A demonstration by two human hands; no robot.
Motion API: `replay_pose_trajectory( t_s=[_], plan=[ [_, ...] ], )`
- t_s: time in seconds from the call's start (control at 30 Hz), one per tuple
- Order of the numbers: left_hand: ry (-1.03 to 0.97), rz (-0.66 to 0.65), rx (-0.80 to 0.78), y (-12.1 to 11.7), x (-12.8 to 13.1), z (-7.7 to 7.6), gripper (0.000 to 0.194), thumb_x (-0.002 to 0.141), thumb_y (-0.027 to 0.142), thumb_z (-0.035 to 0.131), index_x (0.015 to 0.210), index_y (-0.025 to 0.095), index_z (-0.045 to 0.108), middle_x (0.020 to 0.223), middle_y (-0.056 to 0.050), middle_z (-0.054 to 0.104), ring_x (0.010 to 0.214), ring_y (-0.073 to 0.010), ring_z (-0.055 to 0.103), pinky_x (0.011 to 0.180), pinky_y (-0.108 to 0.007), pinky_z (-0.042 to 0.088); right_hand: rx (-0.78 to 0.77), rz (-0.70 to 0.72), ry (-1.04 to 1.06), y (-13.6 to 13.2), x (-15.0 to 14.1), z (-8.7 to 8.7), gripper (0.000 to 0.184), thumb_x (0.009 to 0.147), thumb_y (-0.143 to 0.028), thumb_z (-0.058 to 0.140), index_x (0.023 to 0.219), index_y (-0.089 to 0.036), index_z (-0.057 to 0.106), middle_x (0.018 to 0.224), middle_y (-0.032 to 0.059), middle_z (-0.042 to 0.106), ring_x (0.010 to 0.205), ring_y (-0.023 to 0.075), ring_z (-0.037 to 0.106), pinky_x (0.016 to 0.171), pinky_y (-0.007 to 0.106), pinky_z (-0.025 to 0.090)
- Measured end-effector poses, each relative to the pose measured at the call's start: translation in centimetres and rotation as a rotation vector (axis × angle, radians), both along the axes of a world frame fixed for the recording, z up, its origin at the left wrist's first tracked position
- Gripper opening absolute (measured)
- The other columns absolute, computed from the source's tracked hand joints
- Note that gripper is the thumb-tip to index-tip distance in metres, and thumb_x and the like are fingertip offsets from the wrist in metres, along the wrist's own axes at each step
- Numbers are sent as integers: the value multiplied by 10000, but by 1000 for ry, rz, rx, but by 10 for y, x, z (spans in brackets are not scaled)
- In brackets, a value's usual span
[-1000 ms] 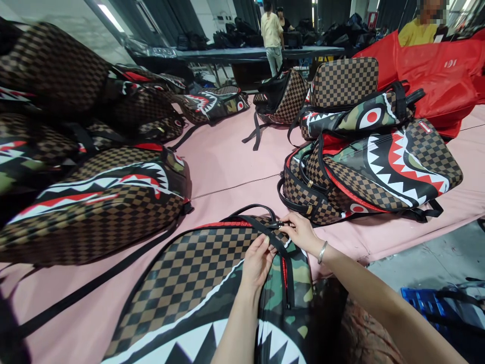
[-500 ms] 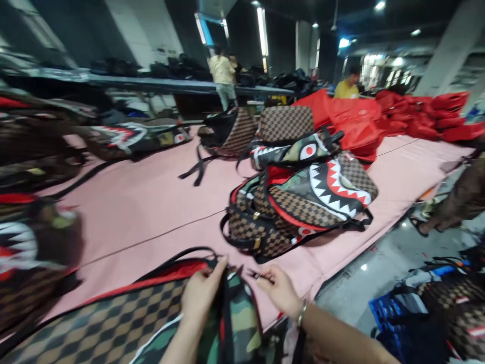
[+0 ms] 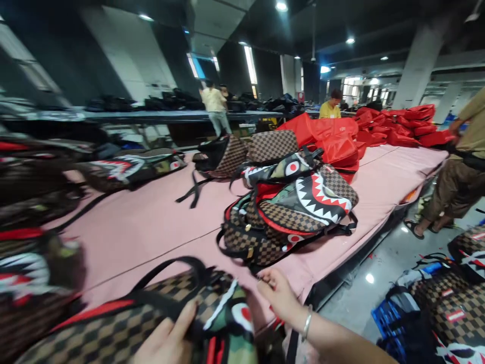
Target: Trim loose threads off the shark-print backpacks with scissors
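A checkered brown backpack (image 3: 125,313) with a camouflage side panel and a red-and-white eye lies close in front of me. My left hand (image 3: 168,336) grips it with the thumb pressed near its black top handle; the lower fingers are partly cut off by the frame. Beyond the bag's right end, my right hand (image 3: 279,292) is closed in a pinch, apart from the bag. Small dark thread snips are in its fingers, mostly hidden now. Just past that hand rests another checkered backpack (image 3: 280,217) with a shark-mouth print.
The pink-covered table (image 3: 151,217) runs away to the right. More bags (image 3: 34,273) crowd its left side, and red bags (image 3: 326,134) are heaped at the far end. A person (image 3: 460,167) stands at the right edge. Bags (image 3: 450,298) also lie low at the right.
My left hand has moved down and left along the backpack, whose camouflage end has turned, bringing its eye print into view. The right hand stays near the same spot. The view has tilted up.
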State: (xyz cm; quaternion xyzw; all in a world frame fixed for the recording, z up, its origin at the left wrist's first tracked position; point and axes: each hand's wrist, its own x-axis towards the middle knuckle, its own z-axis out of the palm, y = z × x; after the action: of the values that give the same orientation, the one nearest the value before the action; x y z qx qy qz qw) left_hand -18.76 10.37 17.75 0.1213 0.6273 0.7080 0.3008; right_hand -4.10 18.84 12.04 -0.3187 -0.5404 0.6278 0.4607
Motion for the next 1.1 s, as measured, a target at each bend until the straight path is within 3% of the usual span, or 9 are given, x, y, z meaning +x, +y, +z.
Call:
replay_pose_trajectory(
  t_s=[0.1,0.2,0.5,0.7,0.93,1.03,1.1],
  plan=[
    [-164,-81,61,-19,34,29,318,500,321,794,745,148,688,699,-15,698,692,-173,632,706,-268,505,94,3,44,-8,9,32,235,743,-286,625,955,-188,602,895,20,609,834,153,552,773,276,447],
    [-198,-190,150,-27,54,40,383,502,345,807,801,137,689,781,-50,714,819,-219,643,808,-331,495,191,23,11,-12,19,56,136,752,-263,613,856,-183,649,791,14,611,717,139,562,684,260,462],
    [-21,-316,232,-41,79,35,368,620,359,749,923,159,687,924,-60,712,945,-211,612,895,-312,446,533,69,-125,-10,36,103,128,757,-154,612,836,-199,702,816,35,647,785,150,605,723,261,484],
    [249,-296,161,-48,85,30,366,704,390,669,969,139,673,952,-81,700,934,-237,606,899,-348,439,806,50,-486,-27,48,139,262,691,-30,555,825,-216,681,831,4,604,768,130,580,693,223,450],
    [453,-332,104,-52,91,27,387,761,417,586,1033,151,658,985,-89,694,911,-246,615,854,-359,465,850,98,-675,-40,55,152,179,663,-45,519,747,-196,564,826,-1,538,723,134,521,622,229,388],
    [462,-327,86,-53,94,30,390,753,422,591,1022,148,662,979,-90,696,915,-252,615,861,-367,461,759,150,-555,-30,54,146,139,650,-51,501,694,-183,492,766,-9,487,682,123,476,603,222,371],
    [440,-321,84,-54,95,34,398,748,423,598,1025,145,661,976,-93,697,936,-262,611,879,-377,451,604,175,-399,-22,55,141,98,737,-125,474,664,-185,445,679,-27,443,616,109,435,573,216,362]
  ],
)
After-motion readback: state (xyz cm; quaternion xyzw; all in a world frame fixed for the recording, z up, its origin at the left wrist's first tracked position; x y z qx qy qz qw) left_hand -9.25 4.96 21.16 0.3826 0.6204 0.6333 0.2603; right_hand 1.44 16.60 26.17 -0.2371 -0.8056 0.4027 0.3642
